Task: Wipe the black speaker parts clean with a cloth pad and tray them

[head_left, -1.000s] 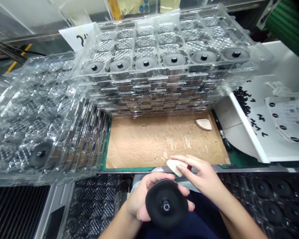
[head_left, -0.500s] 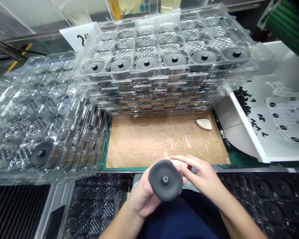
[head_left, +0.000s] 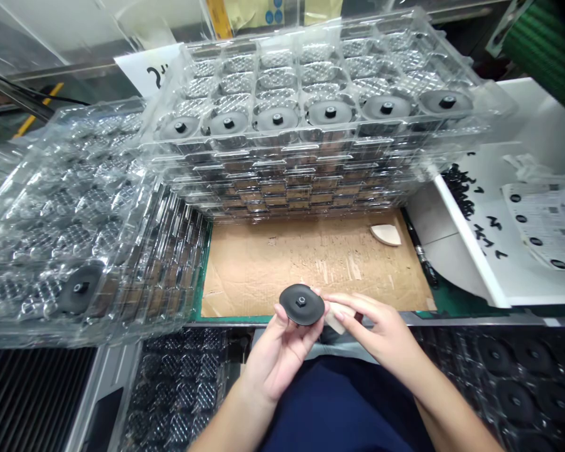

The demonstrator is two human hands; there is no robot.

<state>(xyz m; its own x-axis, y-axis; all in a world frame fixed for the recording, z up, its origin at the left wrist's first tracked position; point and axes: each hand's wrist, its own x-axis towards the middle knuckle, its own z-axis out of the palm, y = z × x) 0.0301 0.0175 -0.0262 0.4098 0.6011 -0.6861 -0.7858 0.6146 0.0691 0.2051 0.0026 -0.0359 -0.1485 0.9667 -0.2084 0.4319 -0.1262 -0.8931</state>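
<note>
A round black disc [head_left: 302,305] with a raised hub is gripped by the left hand [head_left: 285,351] near the cardboard [head_left: 263,267]; a cream wedge [head_left: 335,321] is pinched by the right hand [head_left: 379,326]. The disc has been shifted forward and tipped flatter. Its underside is hidden, the wedge partly covered.

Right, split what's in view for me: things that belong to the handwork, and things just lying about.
In the work:
black disc, in the left hand
pale wedge, in the right hand
likely the stacked clear trays, with similar discs on top

Apparently just lying about:
second wedge, on the cardboard
small black pieces
printed sheets
</note>
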